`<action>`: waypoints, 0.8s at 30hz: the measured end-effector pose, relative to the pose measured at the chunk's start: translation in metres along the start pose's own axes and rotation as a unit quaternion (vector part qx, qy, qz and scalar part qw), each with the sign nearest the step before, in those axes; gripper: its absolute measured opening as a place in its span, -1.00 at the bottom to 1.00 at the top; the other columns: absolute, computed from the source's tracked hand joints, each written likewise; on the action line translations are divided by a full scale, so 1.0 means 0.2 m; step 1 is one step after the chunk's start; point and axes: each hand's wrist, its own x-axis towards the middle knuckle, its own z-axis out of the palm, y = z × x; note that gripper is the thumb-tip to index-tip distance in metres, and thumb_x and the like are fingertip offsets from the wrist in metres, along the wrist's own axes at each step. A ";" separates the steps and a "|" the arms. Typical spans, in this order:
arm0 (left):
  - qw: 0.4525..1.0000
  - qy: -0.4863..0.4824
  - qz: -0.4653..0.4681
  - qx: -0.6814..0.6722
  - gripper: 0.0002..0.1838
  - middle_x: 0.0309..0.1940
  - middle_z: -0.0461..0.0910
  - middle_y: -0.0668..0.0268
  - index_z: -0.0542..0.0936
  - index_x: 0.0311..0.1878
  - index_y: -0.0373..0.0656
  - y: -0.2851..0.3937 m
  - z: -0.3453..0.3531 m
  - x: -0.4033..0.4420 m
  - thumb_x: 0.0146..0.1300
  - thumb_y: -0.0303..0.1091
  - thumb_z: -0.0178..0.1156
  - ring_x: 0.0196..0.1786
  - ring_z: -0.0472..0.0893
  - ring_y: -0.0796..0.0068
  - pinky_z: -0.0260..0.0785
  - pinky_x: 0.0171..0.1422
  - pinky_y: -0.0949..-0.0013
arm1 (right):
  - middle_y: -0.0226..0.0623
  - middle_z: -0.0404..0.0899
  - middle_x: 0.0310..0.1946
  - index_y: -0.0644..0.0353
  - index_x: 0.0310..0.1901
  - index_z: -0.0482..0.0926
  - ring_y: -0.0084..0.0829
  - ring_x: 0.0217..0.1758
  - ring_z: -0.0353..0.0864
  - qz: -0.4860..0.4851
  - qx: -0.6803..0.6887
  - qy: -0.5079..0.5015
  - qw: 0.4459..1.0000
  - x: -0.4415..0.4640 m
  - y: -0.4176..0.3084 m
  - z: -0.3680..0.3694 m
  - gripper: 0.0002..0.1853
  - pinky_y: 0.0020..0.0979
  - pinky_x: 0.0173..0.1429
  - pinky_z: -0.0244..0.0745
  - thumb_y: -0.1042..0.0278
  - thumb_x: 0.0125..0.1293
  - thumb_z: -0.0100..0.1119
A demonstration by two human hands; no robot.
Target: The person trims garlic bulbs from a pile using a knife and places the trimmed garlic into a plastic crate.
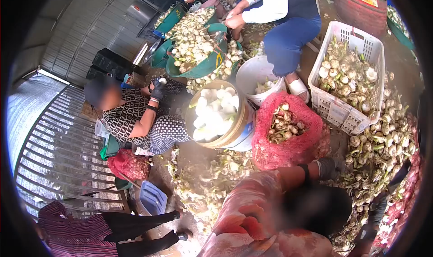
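My left hand, in a grey glove with a dark band at the wrist, reaches right beside the garlic pile. Its fingers are blurred, and what they hold, if anything, cannot be made out. At the lower right, a dark, smeared shape over the pile looks like my right hand in a glove; its fingers cannot be made out. A red mesh sack with garlic bulbs stands just beyond my left forearm. The bulbs in the pile have stems and roots. A dark blurred area lies between my arms.
A bucket of peeled white bulbs stands ahead, beside a white bucket. A white crate of garlic is at the right. One person sits left holding a white bulb; others are at the top and lower left. A blue scoop lies left.
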 end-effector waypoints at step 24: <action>0.958 -0.074 0.003 -0.278 -0.76 -0.06 0.61 0.28 0.59 0.03 -0.21 0.16 0.05 0.19 0.35 -0.37 0.19 0.00 0.57 0.52 0.45 0.13 0.39 | -0.16 0.53 -0.65 0.13 -0.25 0.59 -0.25 -0.48 0.63 0.103 -0.765 -0.177 0.611 -0.52 -0.17 0.43 -0.67 -0.22 -0.32 0.53 -0.01 0.31 0.15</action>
